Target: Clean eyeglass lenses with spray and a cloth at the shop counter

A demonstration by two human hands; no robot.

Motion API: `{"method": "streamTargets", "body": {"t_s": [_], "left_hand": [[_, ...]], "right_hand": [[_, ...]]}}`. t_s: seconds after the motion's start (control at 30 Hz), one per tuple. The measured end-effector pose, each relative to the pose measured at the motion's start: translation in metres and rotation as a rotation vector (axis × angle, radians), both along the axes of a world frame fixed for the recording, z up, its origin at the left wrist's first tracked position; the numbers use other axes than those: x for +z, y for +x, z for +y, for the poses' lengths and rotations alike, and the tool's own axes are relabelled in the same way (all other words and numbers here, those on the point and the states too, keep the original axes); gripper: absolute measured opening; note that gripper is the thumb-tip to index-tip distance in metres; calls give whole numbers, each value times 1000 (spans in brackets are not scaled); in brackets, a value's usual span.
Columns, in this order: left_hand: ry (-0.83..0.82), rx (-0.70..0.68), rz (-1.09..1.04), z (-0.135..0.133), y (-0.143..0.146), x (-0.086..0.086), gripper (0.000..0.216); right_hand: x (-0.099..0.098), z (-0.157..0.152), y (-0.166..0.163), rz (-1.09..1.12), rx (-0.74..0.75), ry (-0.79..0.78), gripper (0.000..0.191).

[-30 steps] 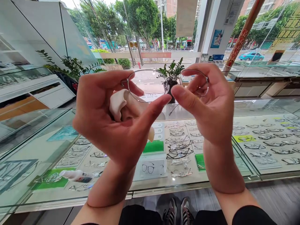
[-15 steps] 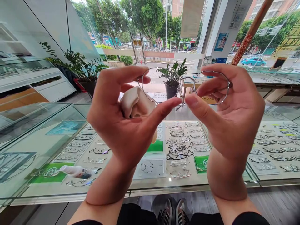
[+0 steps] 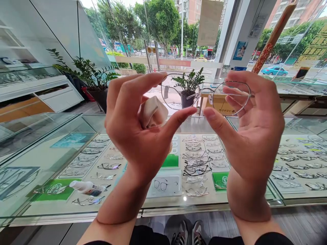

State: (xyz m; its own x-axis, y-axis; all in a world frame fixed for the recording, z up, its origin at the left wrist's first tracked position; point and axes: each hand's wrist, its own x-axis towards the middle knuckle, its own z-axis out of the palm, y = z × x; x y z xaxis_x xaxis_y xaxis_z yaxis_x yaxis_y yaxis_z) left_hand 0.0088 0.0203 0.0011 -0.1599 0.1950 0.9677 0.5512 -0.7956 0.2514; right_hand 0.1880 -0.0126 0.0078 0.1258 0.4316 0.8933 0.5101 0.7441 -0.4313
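A pair of thin metal-rimmed eyeglasses [image 3: 206, 90] is held up at eye height, its round lenses facing me. My left hand [image 3: 135, 126] has a crumpled pale cloth [image 3: 154, 111] in its curled fingers, and its index fingertip is at the rim of the left lens. Its thumb stretches out below that lens. On the other side, my right hand [image 3: 255, 126] holds the right end of the frame near the hinge, its thumb below the nose pad. Behind the lenses, the temple arms are partly visible through the glass.
Below my hands is a glass display counter [image 3: 204, 206] with rows of eyeglasses inside. On its left part lies a white spray bottle [image 3: 87, 188]. Potted plants [image 3: 188, 98] stand beyond the counter, before a large street-facing window.
My fingers have shifted on the frame, the right hand's fingers opening out behind the lens. The eyeglasses now sit more level, and my left hand has moved slightly right with the cloth.
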Motion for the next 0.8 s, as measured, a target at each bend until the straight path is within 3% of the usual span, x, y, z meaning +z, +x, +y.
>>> {"method": "streamTargets", "body": {"t_s": [0.13,0.27,0.53,0.8], "left_hand": [[6,17,3,-3,1,1,50],[-12,9,16,-4,0,2,49],[-120,-66,30,-1,4,5,45],[-171,-83,38,4,1,3,45]], "right_hand": [[-4,2,-2,51,100,23,41],[-5,1,-4,56,88,-38,44],[0,-13,-11,131,136,41,36],[-8,16,6,84,119,-69,44]]}}
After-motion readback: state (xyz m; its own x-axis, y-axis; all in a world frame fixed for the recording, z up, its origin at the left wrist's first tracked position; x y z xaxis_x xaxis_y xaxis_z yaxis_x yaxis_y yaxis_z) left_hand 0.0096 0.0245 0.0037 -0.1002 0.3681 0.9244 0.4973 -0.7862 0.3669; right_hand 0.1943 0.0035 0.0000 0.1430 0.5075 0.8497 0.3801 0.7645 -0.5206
